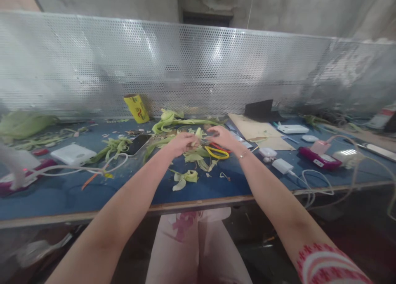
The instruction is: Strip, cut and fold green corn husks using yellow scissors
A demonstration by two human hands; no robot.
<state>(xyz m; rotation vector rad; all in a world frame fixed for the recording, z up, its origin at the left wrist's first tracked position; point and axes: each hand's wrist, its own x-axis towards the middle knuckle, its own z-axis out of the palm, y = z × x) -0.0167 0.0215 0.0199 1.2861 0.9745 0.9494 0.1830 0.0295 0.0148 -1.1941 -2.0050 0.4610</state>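
My left hand [183, 143] is closed, its fingertips pinched on a small bundle of pale corn husk [199, 132] above the blue table [123, 195]. Just right of it, my right hand [222, 138] is held with curved fingers apart, and nothing shows between them. Below and between the hands lie scissors with yellow and red handles [217, 153]. Strips of husk [201, 159] lie under my left hand, and a loose scrap of husk [187, 177] is nearer the front edge. Longer green husks [168, 121] lie behind the hands.
A yellow can-like tube [137, 108] stands at the back against the perforated metal screen [173, 69]. A dark phone [139, 144] and a white box [73, 154] are on the left. Cardboard [255, 127], a white charger [282, 166], cables and a purple power strip [320, 157] are on the right.
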